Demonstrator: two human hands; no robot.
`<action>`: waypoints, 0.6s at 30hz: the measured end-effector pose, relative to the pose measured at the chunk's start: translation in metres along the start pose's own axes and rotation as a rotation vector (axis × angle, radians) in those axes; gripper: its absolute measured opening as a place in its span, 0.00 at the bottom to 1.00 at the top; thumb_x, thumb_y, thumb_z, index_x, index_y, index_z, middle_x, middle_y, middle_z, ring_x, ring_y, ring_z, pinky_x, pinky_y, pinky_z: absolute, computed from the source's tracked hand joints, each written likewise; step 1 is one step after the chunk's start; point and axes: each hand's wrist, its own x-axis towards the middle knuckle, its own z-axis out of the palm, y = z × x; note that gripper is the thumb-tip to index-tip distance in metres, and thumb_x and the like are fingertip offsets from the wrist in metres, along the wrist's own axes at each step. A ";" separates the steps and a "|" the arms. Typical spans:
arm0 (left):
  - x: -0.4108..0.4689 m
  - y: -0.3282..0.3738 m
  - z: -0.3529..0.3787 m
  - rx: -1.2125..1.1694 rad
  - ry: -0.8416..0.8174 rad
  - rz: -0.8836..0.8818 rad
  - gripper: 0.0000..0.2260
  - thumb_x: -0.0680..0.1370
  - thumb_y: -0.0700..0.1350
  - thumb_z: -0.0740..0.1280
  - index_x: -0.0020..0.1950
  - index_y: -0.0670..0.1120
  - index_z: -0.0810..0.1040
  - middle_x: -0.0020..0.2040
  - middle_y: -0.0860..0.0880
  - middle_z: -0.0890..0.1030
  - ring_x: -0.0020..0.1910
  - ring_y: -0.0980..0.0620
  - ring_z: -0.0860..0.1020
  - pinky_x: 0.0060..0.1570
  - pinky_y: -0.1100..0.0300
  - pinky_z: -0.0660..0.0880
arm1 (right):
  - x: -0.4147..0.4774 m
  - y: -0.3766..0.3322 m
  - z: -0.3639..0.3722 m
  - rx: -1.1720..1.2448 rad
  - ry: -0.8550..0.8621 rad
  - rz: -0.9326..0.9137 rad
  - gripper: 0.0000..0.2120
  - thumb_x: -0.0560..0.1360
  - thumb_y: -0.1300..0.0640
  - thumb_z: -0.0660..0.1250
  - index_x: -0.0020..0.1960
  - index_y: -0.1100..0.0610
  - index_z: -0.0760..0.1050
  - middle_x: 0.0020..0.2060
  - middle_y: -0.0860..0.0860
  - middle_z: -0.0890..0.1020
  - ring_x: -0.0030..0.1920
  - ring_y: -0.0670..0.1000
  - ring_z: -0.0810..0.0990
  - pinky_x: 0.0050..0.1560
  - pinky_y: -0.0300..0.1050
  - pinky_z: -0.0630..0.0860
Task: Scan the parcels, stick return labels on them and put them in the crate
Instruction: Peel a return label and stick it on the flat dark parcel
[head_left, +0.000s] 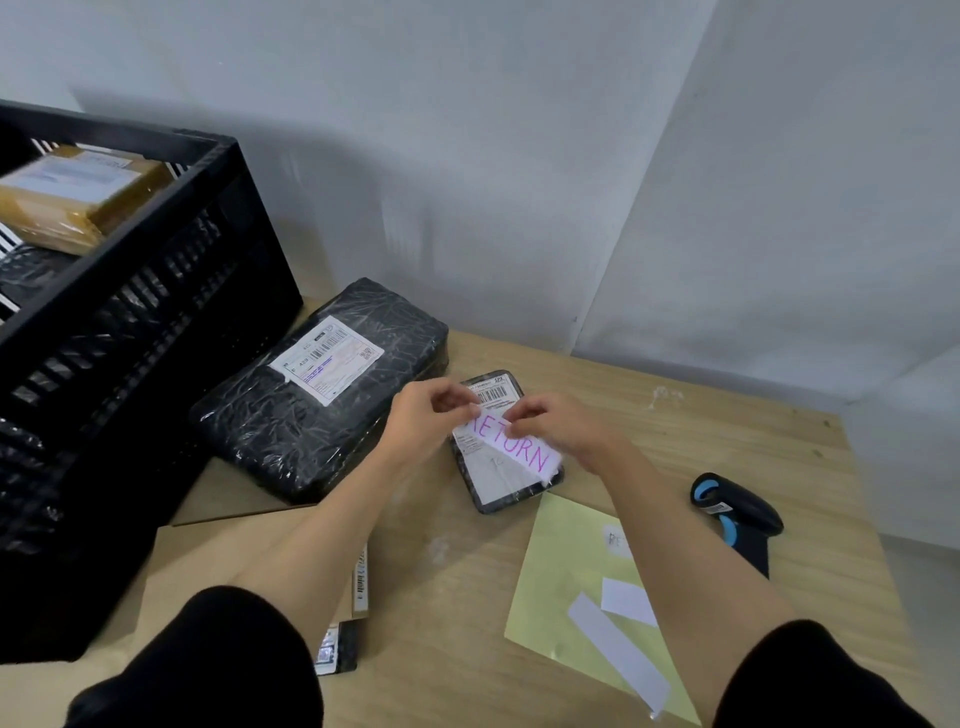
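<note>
The big black slatted plastic crate (130, 322) on your left already holds a tan tape-wrapped parcel (78, 195) and something dark beneath it, so part of the job looks done. Just beside it on the table lies the large black film-wrapped parcel (322, 389), carrying only its shipping slip, so it probably still needs your scan, label and lift. In front of you sits the small black flat parcel (506, 441), the one in hand: your left hand (426, 415) and right hand (556, 423) both pinch the white paper label lettered RETURN (511, 447) at its upper end, over the parcel's face. The yellow backing sheet (561, 571) still shows spare strips, with the black-and-blue handheld scanner (737, 512) lying near it. Everything rests on a pale wooden tabletop (675, 426) set into a corner of plain white walls (519, 156).
</note>
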 end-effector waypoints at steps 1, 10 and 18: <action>-0.002 -0.004 0.000 -0.030 0.037 -0.046 0.04 0.71 0.39 0.74 0.45 0.43 0.83 0.40 0.46 0.84 0.40 0.51 0.81 0.45 0.59 0.77 | -0.002 0.004 -0.001 0.010 -0.001 0.012 0.06 0.71 0.63 0.72 0.45 0.54 0.80 0.40 0.49 0.80 0.40 0.49 0.77 0.37 0.40 0.73; -0.037 -0.037 0.027 -0.298 0.182 -0.400 0.04 0.70 0.33 0.74 0.41 0.40 0.81 0.34 0.45 0.81 0.25 0.58 0.75 0.26 0.70 0.71 | -0.008 0.046 0.004 0.399 0.340 0.155 0.08 0.72 0.70 0.68 0.42 0.58 0.75 0.42 0.56 0.80 0.34 0.49 0.76 0.30 0.40 0.75; -0.037 -0.042 0.036 -0.069 0.220 -0.302 0.06 0.70 0.36 0.75 0.39 0.47 0.82 0.36 0.49 0.82 0.35 0.53 0.79 0.38 0.65 0.77 | 0.007 0.058 0.013 0.325 0.550 0.109 0.07 0.68 0.69 0.72 0.41 0.58 0.79 0.47 0.60 0.84 0.43 0.55 0.80 0.53 0.56 0.78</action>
